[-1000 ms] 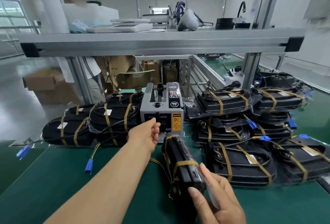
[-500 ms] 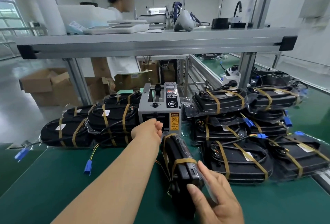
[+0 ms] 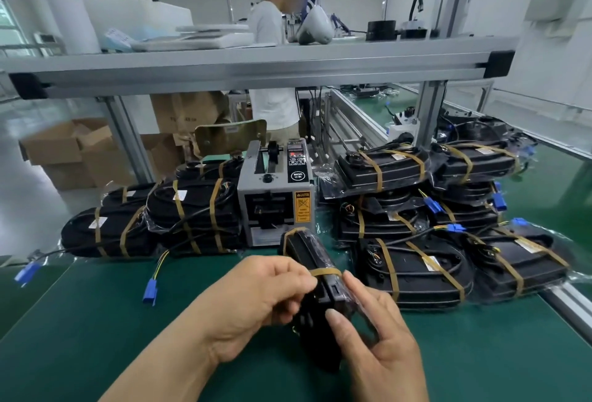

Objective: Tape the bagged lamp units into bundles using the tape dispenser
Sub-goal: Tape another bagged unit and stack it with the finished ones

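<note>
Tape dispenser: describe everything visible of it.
The tape dispenser is a grey, metal-looking box standing upright on the green mat, flanked by taped bundles. Its top has a slot with a black roller, a black knob and a black control panel with a red display. A yellow caution label sits on the front, right of the dark outlet opening. Neither left hand nor right hand touches it; the lamp unit they hold ends before its base, contact unclear.

Bundle [image 3: 307, 251]: matt black plastic under glossy, crinkled clear film; tape [image 3: 325, 272] a dull tan, paper-like band; dispenser [image 3: 256, 196] smooth grey casing, seemingly painted metal, with glossy labels; rail [image 3: 256, 68] satin aluminium; table [image 3: 96, 321] matt green mat; boxes [image 3: 64, 151] plain brown cardboard.
</note>
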Demonstrator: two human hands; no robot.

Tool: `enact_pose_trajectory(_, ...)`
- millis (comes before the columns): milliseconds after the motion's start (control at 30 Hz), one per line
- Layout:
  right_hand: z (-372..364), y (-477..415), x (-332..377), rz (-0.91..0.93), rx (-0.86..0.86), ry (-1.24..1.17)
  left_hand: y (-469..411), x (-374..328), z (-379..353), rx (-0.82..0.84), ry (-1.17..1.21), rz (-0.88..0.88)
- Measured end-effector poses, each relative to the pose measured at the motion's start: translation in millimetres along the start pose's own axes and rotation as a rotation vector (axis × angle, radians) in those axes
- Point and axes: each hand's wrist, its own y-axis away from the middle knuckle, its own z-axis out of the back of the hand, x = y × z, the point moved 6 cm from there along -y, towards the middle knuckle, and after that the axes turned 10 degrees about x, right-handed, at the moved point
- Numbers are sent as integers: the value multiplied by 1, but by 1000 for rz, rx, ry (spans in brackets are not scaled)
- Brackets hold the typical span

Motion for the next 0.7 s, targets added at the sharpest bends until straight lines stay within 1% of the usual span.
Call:
enact_pose_trajectory(100,0,0,3,11,9,-7,-1,-1,-2,-62,-57,9)
enact_pose_trajectory(267,-2,1,11,3,-1,-38,0,-9,-1,-90,-141,-2)
enact_pose_trajectory(500,-5,2,11,7,7,-73,3,-15,-1,-101,-116,20)
enact_pose_trajectory(700,-5,3,14,14,17,-64,1,-15,-3,-122,-171,28)
